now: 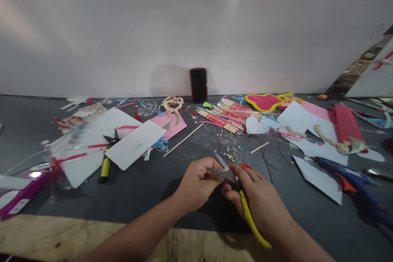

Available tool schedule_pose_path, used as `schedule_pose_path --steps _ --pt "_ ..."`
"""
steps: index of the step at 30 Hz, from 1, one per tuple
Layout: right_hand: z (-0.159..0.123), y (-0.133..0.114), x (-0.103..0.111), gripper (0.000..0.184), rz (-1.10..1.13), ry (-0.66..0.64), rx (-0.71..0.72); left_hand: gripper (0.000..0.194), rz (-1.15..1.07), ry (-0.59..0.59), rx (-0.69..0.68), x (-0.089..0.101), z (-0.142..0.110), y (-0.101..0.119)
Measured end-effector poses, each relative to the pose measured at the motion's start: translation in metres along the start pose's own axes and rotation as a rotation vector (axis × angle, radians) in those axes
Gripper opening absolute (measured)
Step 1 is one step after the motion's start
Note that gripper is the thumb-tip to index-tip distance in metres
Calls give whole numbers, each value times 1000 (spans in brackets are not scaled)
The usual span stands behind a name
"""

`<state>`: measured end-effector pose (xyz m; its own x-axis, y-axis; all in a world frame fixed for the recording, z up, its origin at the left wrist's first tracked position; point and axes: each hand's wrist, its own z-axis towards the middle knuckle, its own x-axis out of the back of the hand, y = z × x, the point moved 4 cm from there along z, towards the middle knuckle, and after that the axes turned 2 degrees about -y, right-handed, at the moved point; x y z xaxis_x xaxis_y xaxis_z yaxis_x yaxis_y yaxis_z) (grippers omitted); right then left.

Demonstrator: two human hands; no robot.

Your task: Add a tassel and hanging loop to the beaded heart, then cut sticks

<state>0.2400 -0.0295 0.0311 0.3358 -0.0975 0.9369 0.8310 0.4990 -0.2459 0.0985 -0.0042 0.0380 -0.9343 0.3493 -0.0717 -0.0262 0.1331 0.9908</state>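
Note:
My right hand point(260, 192) grips a pair of scissors point(252, 223) with a yellow handle, the grey blades parted and pointing up and left. A small pale bit point(226, 169) sits at the blades, near the fingertips of both hands. My left hand point(196, 184) is closed in a pinch beside the lower blade. What its fingers hold is mostly hidden. Just beyond the blades, small pale pieces point(229, 156) and fine crumbs are scattered on the dark table point(138, 196). Two thin wooden sticks lie close by, one longer stick point(183, 140) and one shorter stick point(259, 147).
A phone point(199, 85) leans on the white board behind. Packed chopsticks point(221, 118) lie before it. To the right are a blue glue gun point(346, 172) and cut white paper point(319, 178). Leftward lie yellow-handled pliers point(105, 166), a white card point(136, 145) and a magenta device point(27, 192).

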Motion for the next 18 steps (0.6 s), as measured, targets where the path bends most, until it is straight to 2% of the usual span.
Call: schedule_pose_path --steps 5,11,18 --pt "-1 3 3 34 -2 -52 -65 9 -4 43 -21 -2 1 -4" --pt "2 6 5 41 -62 -34 -94 13 63 162 -8 1 3 -8" --pt "3 1 9 77 -9 -48 -38 4 78 141 -52 3 -1 -1"
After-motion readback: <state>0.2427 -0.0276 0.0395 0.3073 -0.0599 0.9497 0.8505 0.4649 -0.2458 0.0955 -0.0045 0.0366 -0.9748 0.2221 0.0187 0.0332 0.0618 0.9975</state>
